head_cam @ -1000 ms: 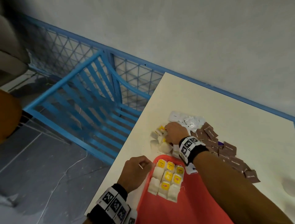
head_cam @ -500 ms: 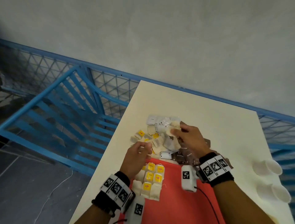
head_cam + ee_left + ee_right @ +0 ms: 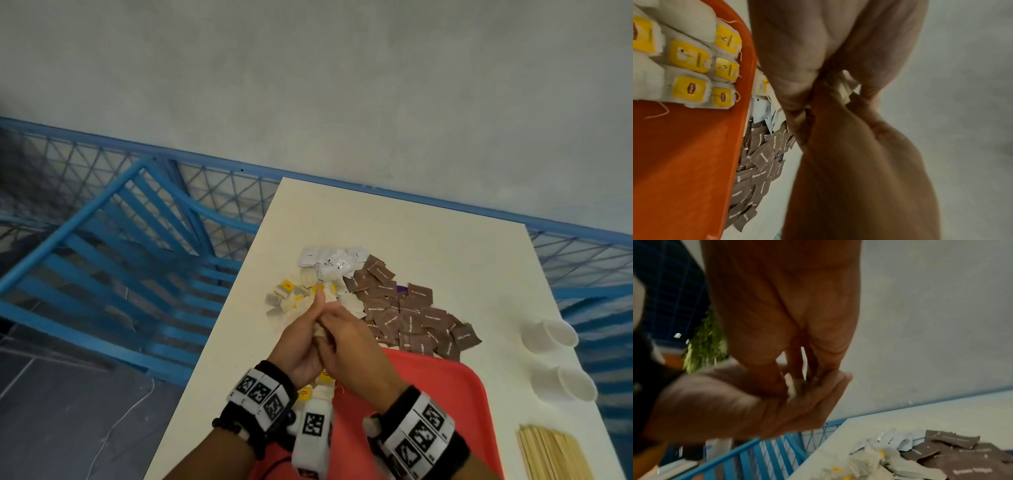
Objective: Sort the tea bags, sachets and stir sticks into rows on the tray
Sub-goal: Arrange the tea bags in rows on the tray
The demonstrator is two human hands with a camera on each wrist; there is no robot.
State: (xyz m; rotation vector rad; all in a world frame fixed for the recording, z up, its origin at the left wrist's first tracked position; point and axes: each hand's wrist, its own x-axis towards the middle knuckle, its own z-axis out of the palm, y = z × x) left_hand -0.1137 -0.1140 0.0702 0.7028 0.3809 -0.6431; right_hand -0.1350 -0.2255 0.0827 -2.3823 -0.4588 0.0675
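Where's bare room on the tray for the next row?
The red tray is bare right of the tea bag rows, which fill its left corner. The table is bare beyond the sachet heap. It is crowded at the tray's far edge, where brown sachets lie.

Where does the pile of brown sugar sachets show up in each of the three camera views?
Head: brown sachets heaped mid-right on the table, beyond the red tray.
Left wrist: lower centre-left, along the tray's edge.
Right wrist: bottom right corner.
Shared landmark: the white sachets bordering the brown pile.
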